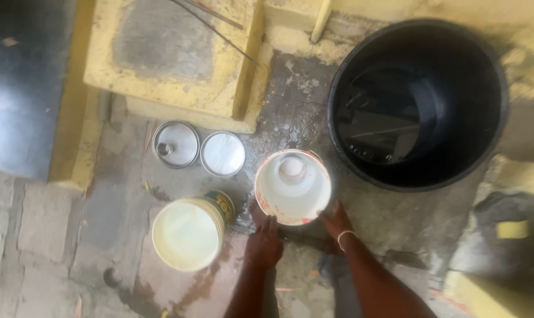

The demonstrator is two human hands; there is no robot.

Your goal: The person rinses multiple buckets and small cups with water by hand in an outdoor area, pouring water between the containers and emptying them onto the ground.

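Head view looks straight down on two bare arms reaching forward from the bottom edge; the left hand (263,238) rests at the near rim of a white bucket (293,186), fingers bent against its lower left edge, though the blur makes it hard to say whether they grip the rim or only press on it; the right hand (336,220) touches the same rim at its lower right, its fingertips hidden behind the edge, a pale bangle (345,236) round the wrist; the white bucket stands on the wet concrete floor (290,112), its inside pale with a round raised patch at the bottom and red smears along the near rim; just to its left stands a paint bucket (188,233) filled with a cream liquid, its outer wall showing a strip of green and yellow label, too blurred and too far turned away to make out; beyond that lie two round lids side by side, a steel lid (175,144) with a small knob and a flat white lid (222,153); to the right a large black tub (418,103) holds dark water, its upper rim cut off by the frame; a yellow-painted concrete block (172,56) sits at the top left, thin rods across it.
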